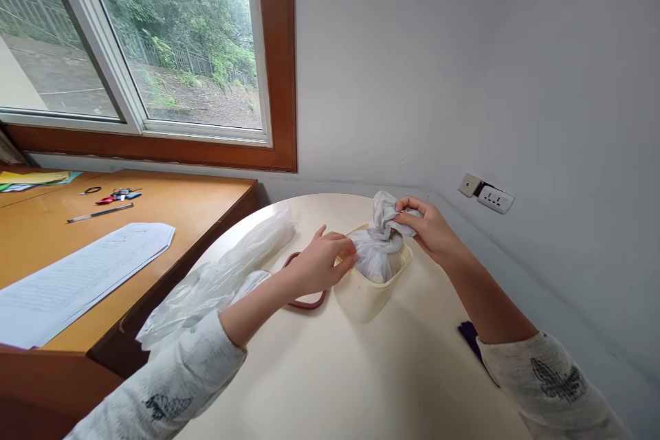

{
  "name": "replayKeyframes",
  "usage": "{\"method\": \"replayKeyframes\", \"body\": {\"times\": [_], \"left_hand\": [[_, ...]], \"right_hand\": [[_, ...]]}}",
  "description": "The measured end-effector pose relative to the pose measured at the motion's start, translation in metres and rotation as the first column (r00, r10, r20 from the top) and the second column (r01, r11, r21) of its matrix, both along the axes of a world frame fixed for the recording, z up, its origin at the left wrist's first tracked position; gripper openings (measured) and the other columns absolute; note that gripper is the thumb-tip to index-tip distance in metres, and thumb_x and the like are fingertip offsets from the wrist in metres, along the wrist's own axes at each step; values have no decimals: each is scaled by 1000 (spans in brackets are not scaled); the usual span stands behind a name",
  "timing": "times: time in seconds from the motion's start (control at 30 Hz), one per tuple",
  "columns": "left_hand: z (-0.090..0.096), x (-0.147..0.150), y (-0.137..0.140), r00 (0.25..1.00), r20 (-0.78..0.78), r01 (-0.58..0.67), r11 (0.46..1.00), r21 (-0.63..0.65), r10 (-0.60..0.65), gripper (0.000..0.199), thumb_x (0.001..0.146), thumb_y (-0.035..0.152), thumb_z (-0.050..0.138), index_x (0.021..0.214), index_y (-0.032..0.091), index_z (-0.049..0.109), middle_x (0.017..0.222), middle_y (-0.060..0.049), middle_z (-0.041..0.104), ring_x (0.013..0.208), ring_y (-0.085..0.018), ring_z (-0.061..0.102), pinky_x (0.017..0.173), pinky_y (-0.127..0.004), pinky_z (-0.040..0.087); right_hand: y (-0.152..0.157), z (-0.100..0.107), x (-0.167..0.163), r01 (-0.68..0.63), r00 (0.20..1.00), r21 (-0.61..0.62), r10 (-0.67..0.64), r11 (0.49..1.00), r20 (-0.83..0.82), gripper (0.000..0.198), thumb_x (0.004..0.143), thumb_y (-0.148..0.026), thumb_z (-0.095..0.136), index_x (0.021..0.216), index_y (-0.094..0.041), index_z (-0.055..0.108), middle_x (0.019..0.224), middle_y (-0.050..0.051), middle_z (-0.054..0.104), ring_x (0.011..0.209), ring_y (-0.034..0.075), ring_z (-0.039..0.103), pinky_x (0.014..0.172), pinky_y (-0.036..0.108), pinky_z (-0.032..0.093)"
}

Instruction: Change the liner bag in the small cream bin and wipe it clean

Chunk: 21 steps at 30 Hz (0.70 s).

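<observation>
A knotted, whitish plastic bag (379, 258) bulges inside a cream-coloured plastic container (361, 295) on the round table. Its contents are hidden. My right hand (425, 227) pinches the gathered top of the bag between thumb and fingers, above the container's right side. On the other side, my left hand (327, 261) has its fingers apart, one raised, and the fingertips are at the bag's left side by the container rim. Under my left wrist lies a lid-like frame with a reddish-brown edge (309, 304), partly covered by the hand.
A crumpled clear plastic bag (227, 275) lies on the left of the pale table (330, 385). A dark purple item (470, 340) is at its right edge. The wooden desk (216, 196) holds papers (93, 275), a pen (100, 213) and keys (124, 194). A wall socket (496, 199) is behind.
</observation>
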State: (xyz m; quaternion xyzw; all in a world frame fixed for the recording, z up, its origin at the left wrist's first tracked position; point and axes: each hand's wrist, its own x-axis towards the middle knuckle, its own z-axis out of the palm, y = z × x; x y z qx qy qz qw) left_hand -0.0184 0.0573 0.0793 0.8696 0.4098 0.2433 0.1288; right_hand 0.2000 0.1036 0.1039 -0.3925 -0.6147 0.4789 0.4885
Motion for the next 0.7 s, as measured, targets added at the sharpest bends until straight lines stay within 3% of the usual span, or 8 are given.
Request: {"method": "replayKeyframes", "body": {"times": [0.47,0.6,0.7], "left_hand": [[6,2,-4,1000,-31,-5,999,-44,4,24,88,29,38,74,20,55,75,-1,63,85,-18,57,105,-55,17],[6,5,-2,999,-22,-40,998,-42,39,24,88,31,38,74,21,55,68,1,62,77,-17,58,106,-55,14],[5,8,3,995,45,-93,996,-15,94,15,85,32,45,82,22,55,74,1,62,77,-17,58,103,-49,25]], "right_hand": [[-3,-2,-8,-38,999,-40,38,998,-4,15,66,-24,63,75,-20,51,65,-3,52,58,11,48,54,23,35],[-4,-2,-9,-69,998,-55,68,996,-17,15,67,-23,62,74,-20,50,65,-3,52,60,12,50,55,24,36],[-3,-3,-9,-88,994,-68,84,994,-64,16,66,-23,63,75,-20,50,64,-3,51,59,12,51,55,25,37]]}}
